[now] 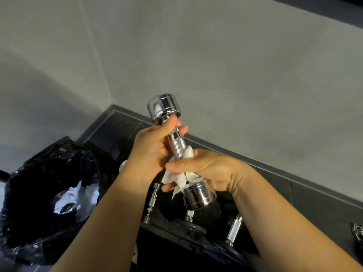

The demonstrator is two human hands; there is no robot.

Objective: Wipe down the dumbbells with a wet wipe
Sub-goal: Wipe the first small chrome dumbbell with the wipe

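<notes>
I hold a chrome dumbbell [177,143] nearly upright in front of me, one head at the top and the other at the bottom. My left hand [152,149] grips the knurled handle just under the top head. My right hand [208,169] is closed around the lower part of the handle with a white wet wipe [176,178] wrapped between palm and metal. Loose ends of the wipe hang out over the bottom head.
A bin lined with a black bag [49,193], holding white scraps, stands at the lower left. Below my hands a dark rack [196,232] carries other chrome dumbbells [234,229] and a thin chrome bar [152,203]. A grey wall and dark skirting run behind.
</notes>
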